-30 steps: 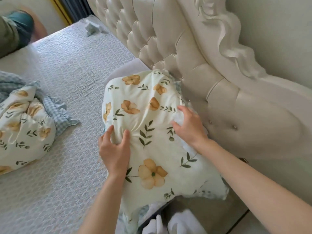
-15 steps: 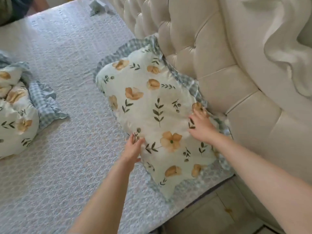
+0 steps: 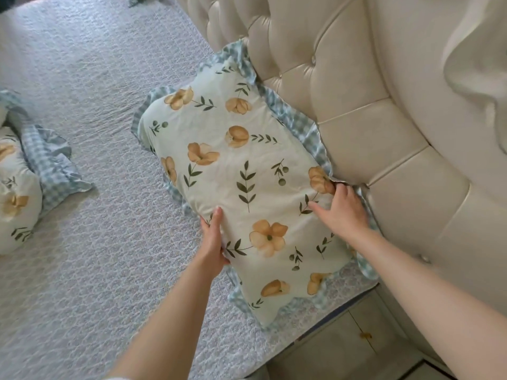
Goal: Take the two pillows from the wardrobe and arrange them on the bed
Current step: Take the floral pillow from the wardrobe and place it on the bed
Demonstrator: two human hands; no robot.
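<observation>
The left hand (image 3: pixel 212 241) lies against the near long side of the flowered pillow (image 3: pixel 241 187), its thumb up on the top face and its fingers tucked under the edge, so it holds that side of the cushion. The right hand (image 3: pixel 341 211) rests on the top of the same pillow near the headboard (image 3: pixel 370 127), fingers spread, with the fingertips pinching or pressing the fabric at the frilled border; I cannot tell clearly which. The pillow lies flat on the quilted bed cover (image 3: pixel 90 270), its far long side touching the headboard and one corner reaching close to the edge of the mattress. It looks soft and light: the cloth wrinkles under the hands and the filling gives way, so it will bend and sag if it is lifted by one corner only. I judge that the best hold is on the two long sides, in the thick padded part, and not on the thin blue checked frill (image 3: pixel 299 124), which would only stretch. The cover seems not slippery and not fragile. The second pillow (image 3: pixel 16 198) lies well apart at the left of the bed, crumpled, and it appears not yet arranged.
</observation>
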